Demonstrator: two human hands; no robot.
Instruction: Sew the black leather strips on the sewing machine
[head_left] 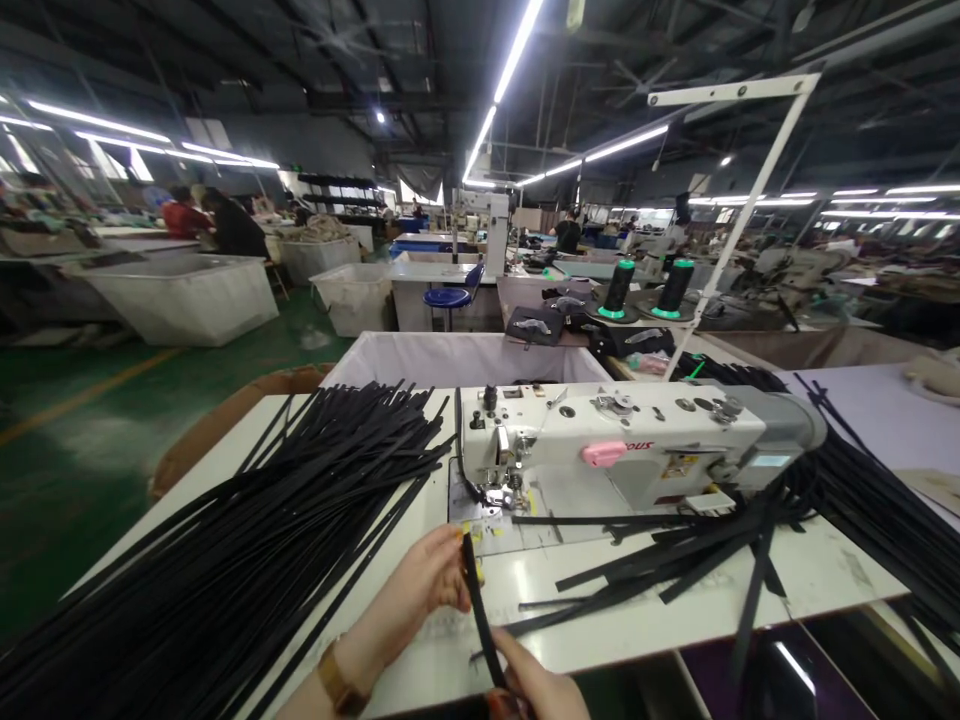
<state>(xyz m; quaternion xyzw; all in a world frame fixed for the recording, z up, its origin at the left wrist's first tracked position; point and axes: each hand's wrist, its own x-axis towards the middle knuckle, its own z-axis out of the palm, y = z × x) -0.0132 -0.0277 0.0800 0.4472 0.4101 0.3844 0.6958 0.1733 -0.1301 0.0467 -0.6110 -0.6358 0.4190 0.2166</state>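
Note:
A narrow black strip (481, 610) runs between my two hands in front of the sewing machine (600, 445). My left hand (431, 580) pinches its upper end, just short of the needle area. Lower down, at the table's front edge, my right hand (536, 685) is closed around the other part of the strip; some of its fingers are cut off by the frame. To the left lies a big heap of long black strips (247, 540). More black strips (675, 560) lie loosely to the right, in front of the machine body.
Two black thread cones (616, 290) stand behind the machine, beside a white thread stand post (742, 230). A white-lined bin (465, 355) is behind the table (847, 565). Large white bins (187, 300), a blue stool (448, 298) and people are farther back.

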